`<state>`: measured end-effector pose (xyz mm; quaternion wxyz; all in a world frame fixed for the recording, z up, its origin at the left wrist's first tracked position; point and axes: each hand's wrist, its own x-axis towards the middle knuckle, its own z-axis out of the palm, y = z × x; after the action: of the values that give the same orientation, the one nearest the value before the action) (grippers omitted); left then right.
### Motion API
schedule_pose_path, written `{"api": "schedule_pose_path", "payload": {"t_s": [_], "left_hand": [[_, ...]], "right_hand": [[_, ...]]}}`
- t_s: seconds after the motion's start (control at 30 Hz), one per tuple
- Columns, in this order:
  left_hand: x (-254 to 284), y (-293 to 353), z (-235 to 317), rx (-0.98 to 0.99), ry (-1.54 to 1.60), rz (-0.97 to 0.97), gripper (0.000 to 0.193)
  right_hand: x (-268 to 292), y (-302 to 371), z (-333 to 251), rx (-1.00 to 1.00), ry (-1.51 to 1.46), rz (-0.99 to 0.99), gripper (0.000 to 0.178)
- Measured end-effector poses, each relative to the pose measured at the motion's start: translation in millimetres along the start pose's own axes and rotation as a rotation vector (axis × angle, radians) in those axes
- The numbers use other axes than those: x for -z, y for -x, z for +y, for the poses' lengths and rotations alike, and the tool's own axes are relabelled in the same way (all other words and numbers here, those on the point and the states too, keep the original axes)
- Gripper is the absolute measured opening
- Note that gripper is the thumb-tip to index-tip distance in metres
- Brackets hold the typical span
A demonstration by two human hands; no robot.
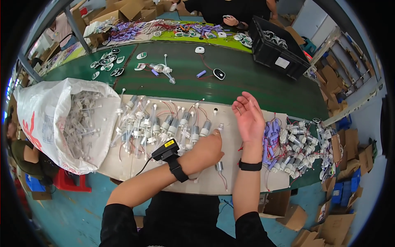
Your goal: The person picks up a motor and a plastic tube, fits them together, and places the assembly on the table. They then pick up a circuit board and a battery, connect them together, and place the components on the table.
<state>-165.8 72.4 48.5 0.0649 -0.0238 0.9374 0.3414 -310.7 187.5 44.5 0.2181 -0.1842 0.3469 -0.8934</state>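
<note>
My left hand (207, 149) is closed, its back toward me. Below its fingers sticks out the end of a small grey motor (219, 166) with thin red wires hanging toward the table edge. A clear plastic fitting (221, 126) shows just beyond the fingertips; most of what lies in the grip is hidden. To the right, my right hand (250, 117) is raised palm up over the board, fingers extended and slightly curled, holding nothing. Left of my left hand lies a pile of motor pumps (166, 123) with clear tubes, white caps and red wires.
A white sack (37, 119) of clear plastic tubes lies open at the left. Purple battery cells (270, 140) and more motors (298, 152) are heaped at the right. Beyond, a green belt (173, 92) carries round-cornered boards and a black crate (273, 57). Another person (214, 10) stands across it.
</note>
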Motion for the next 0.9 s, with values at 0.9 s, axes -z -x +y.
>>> {"api": "schedule_pose_path", "payload": {"t_s": [0.9], "left_hand": [[41.7,5.5,32.8,0.159,0.900,0.000,0.051]], "right_hand": [[-52.4,171.4,-57.9,0.160,1.338,-0.202,0.057]]}}
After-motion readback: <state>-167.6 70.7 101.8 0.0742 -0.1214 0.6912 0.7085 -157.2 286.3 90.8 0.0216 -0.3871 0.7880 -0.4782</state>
